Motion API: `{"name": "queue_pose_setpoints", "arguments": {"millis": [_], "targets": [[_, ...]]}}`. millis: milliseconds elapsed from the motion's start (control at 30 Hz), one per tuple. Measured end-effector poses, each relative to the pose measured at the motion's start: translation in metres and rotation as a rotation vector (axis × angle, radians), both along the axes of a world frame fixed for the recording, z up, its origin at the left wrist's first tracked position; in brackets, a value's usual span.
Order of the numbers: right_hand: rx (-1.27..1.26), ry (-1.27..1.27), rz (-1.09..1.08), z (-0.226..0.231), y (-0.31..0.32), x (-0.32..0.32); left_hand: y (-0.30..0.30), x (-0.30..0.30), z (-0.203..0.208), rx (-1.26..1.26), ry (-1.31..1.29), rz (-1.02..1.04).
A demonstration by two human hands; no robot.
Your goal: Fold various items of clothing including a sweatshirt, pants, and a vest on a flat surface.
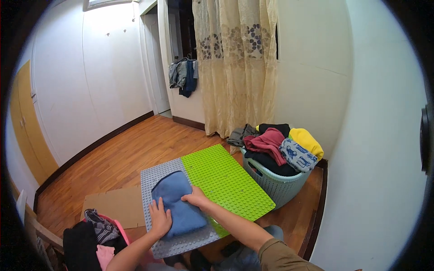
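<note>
A folded blue garment [178, 205], roughly rectangular, lies on the grey part of a studded building-brick tabletop [156, 176]. My left hand [160, 220] rests flat on its left side with the fingers spread. At the garment's right edge is my right hand [195, 197]; its thumb lies on top of the cloth and its fingers close at the edge, partly hidden. What kind of garment it is cannot be made out.
A pale green laundry basket [275, 180] heaped with clothes stands right of the tabletop's green part [226, 176]. At lower left, a pink basket [120, 226] holds dark clothes beside flat cardboard [113, 205]. A beige curtain [239, 81] hangs behind; clothes [184, 74] hang near the doorway.
</note>
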State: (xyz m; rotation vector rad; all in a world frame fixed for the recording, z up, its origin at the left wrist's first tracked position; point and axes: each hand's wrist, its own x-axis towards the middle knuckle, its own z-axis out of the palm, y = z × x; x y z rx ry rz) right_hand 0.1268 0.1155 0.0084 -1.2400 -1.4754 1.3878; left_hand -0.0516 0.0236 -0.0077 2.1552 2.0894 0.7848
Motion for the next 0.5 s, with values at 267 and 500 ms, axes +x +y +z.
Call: {"name": "queue_pose_setpoints", "arguments": {"millis": [267,500], "targets": [[0.741,0.043,-0.491,0.126,0.077,0.123,-0.025,0.038,0.023,0.030,-0.099,-0.222],[0.965,0.021,-1.142,0.191,0.180,0.285,-0.030,0.045,0.021,-0.136,-0.025,-0.293]]}}
